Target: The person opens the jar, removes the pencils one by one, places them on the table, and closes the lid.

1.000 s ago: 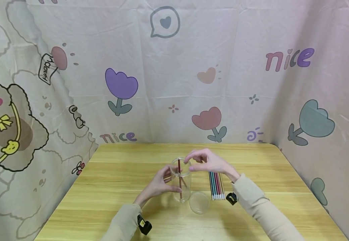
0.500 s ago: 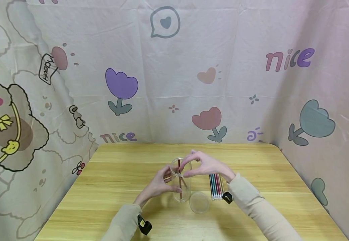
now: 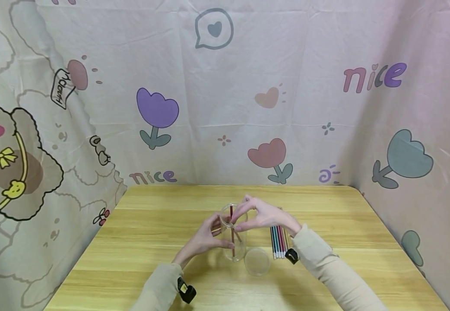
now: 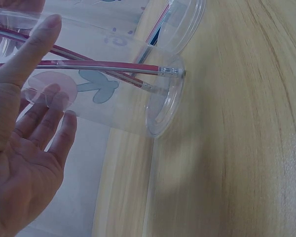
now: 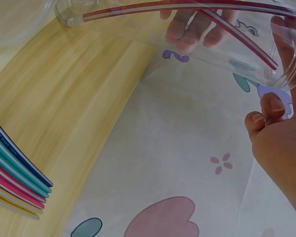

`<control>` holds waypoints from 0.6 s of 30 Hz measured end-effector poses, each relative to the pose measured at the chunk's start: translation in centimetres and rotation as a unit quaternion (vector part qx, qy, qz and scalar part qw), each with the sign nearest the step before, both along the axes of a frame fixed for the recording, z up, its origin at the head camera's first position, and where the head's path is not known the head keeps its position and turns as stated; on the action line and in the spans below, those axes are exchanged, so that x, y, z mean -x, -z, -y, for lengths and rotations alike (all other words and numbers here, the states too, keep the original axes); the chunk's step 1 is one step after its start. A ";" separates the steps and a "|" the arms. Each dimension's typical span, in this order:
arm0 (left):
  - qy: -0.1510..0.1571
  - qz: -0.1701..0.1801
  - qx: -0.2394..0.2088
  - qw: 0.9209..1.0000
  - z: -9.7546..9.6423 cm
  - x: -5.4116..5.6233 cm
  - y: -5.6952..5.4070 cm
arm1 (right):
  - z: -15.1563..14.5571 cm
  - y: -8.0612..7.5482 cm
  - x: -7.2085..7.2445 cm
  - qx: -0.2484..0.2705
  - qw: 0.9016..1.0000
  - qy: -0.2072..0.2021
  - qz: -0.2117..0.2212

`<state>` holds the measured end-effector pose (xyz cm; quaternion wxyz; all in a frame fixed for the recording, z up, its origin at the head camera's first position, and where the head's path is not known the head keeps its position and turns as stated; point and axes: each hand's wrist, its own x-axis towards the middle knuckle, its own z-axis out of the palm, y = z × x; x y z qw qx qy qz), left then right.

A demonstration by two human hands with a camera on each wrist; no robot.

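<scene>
My left hand point(image 3: 204, 238) grips a clear plastic jar point(image 4: 96, 42) from its left side, thumb in front and fingers behind. Two red-and-silver striped pencils point(image 4: 103, 65) lean crosswise inside the upright jar. My right hand point(image 3: 261, 212) is at the jar's mouth, with index finger and thumb close together near the front rim and the upper part of one pencil. Whether those fingertips pinch the rim or the pencil is unclear. The last fingers of that hand are curled in the right wrist view. A round clear lid point(image 3: 258, 262) lies right of the jar's base.
A row of several striped pencils point(image 3: 278, 242) in blue, green, red and yellow lies right of the jar, partly below my right forearm. Everything stands on a wooden table point(image 3: 163, 207) with a printed cloth point(image 3: 217, 99) hanging behind it.
My right hand has moved left and down from beside the jar's mouth to its front rim, drawing finger and thumb closer. The left hand, jar and lid stay in place.
</scene>
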<state>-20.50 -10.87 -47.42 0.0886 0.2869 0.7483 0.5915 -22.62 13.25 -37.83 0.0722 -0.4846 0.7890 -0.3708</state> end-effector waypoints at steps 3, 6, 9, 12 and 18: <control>0.001 0.001 0.000 1.000 0.0 0.0 -0.1 | 0.0 -0.1 0.0 -0.001 1.000 0.001 0.004; 0.001 0.001 -0.001 1.000 0.0 -0.1 -0.1 | -0.1 -0.1 0.0 -0.006 1.000 0.004 0.008; -0.001 0.001 -0.003 1.000 0.0 -0.1 -0.1 | -0.2 -0.1 0.0 -0.011 1.000 0.011 0.015; -0.002 0.001 -0.004 1.000 0.0 -0.1 0.0 | -0.3 0.0 0.0 -0.010 1.000 0.012 0.020; -0.005 0.003 0.000 1.000 -0.1 0.0 0.0 | -0.6 0.0 0.2 0.006 1.000 0.009 0.022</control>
